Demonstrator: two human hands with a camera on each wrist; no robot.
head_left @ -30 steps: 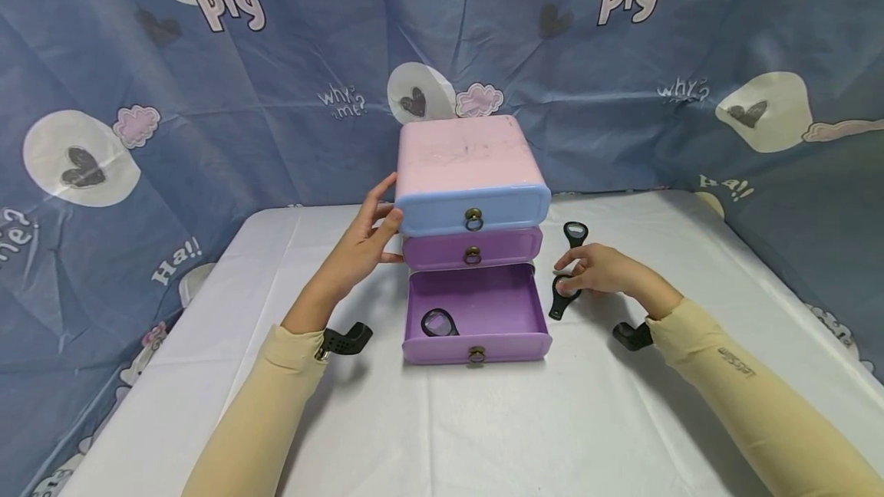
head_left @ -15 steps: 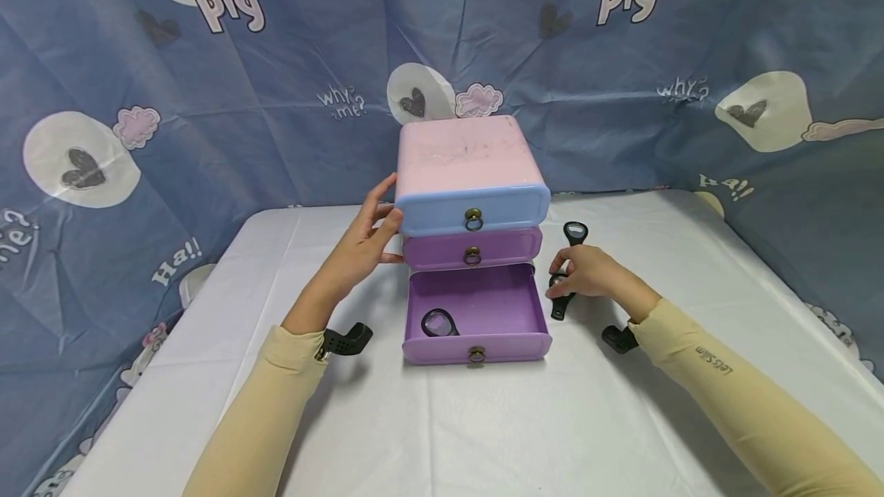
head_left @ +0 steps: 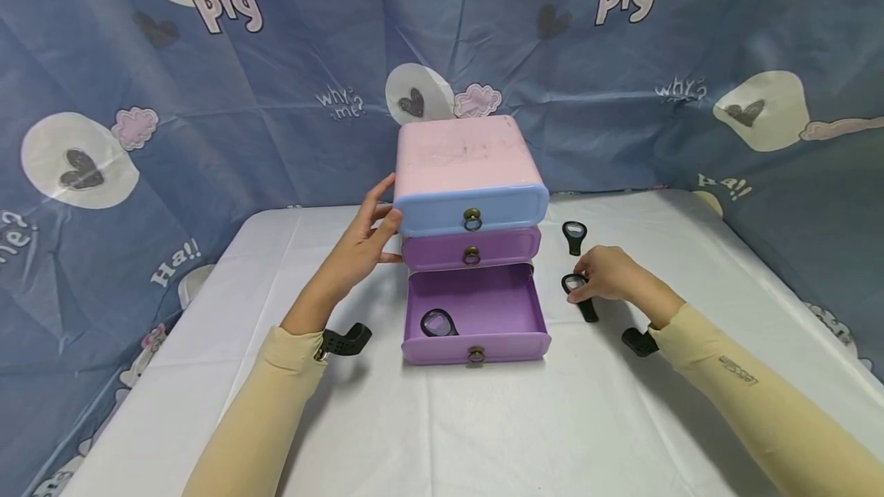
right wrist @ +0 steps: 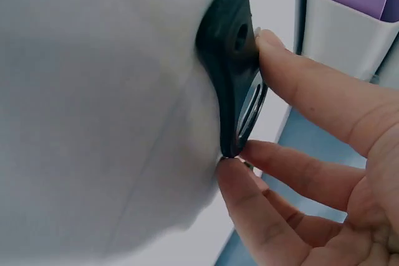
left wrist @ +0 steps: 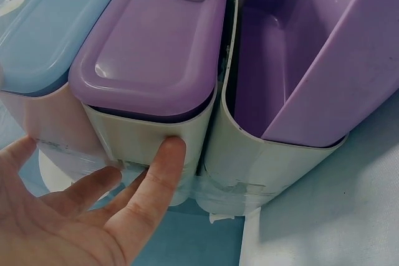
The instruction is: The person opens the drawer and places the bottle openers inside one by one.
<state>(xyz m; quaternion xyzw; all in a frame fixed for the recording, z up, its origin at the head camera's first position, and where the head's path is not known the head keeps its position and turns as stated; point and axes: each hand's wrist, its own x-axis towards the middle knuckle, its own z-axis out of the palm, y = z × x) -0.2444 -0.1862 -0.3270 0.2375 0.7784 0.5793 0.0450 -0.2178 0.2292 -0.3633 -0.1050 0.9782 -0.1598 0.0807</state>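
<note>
Two hands engaged: right hand pinches black bottle opener on table, right of open bottom drawer; handle points toward the person. Left hand, fingers straight, braces drawer unit.

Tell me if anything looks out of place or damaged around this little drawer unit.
Nothing looks broken. The bottom drawer stands pulled out with one bottle opener inside. Two more openers are loose on the table: one lies untouched, one is pinched by the right hand.
</note>
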